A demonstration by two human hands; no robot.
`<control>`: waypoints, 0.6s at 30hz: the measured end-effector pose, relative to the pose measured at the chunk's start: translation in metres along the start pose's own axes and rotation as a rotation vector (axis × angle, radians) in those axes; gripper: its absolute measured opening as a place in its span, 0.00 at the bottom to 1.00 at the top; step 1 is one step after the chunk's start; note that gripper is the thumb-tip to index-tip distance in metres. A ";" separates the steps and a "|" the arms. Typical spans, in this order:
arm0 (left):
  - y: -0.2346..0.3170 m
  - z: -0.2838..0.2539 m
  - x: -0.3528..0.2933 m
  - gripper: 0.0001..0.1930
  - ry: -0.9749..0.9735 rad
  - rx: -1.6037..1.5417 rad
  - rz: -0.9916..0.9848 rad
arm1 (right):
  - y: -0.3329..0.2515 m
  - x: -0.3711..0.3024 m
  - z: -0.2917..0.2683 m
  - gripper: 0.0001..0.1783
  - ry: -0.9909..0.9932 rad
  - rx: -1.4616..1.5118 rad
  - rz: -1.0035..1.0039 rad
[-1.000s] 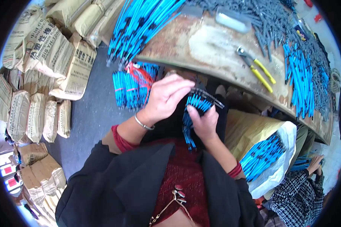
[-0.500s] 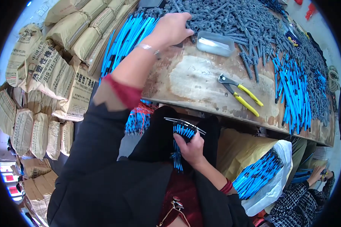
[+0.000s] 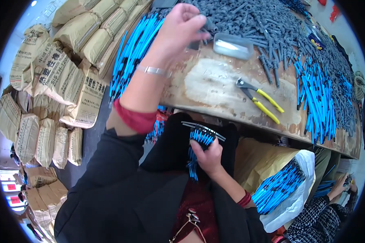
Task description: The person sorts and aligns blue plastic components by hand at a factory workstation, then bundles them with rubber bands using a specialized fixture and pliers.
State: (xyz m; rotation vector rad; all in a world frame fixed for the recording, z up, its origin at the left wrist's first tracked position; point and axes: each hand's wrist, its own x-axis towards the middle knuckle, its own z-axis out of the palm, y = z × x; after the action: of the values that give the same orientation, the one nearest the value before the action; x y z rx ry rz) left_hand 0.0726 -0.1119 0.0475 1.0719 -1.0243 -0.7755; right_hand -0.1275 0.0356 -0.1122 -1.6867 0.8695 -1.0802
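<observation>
My right hand is closed around a bundle of thin blue tubes with black ends, held upright over my lap. Thin pale strips lie across the top of that bundle. My left hand is raised over the table's far left part, with its fingers curled and partly blurred. It is at the edge of a heap of grey plastic fittings, near loose blue tubes. Whatever its fingers may hold is hidden. Just right of it stands a translucent plastic box with something whitish inside.
Yellow-handled pliers lie on the worn tabletop. More blue tubes rest on the table's right. An open sack of tubes stands beside my right arm. Paper sacks are piled left. A co-worker's hand shows far right.
My left hand has drawn up from the edge of the fittings heap, and its fingers have curled. My right hand keeps its hold on the bundle. The view has shifted slightly.
</observation>
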 end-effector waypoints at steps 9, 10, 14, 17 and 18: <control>-0.040 -0.063 -0.183 0.15 -0.156 -0.588 -0.392 | -0.006 -0.014 0.009 0.13 -0.020 0.012 0.090; -0.045 -0.066 -0.189 0.15 -0.135 -0.619 -0.438 | -0.004 -0.013 0.010 0.13 -0.013 0.006 0.091; -0.052 -0.075 -0.198 0.15 -0.176 -0.603 -0.451 | -0.012 -0.014 0.014 0.14 -0.024 -0.018 0.118; -0.055 -0.077 -0.197 0.16 -0.238 -0.564 -0.424 | -0.018 -0.014 0.013 0.14 -0.036 -0.033 0.143; -0.055 -0.078 -0.196 0.17 -0.262 -0.545 -0.416 | -0.019 -0.014 0.012 0.14 -0.042 -0.032 0.159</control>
State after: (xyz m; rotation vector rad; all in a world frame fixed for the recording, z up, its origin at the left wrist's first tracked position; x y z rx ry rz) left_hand 0.0751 0.0717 -0.0704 0.7211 -0.7381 -1.4679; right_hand -0.1196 0.0585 -0.1004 -1.6312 0.9804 -0.9247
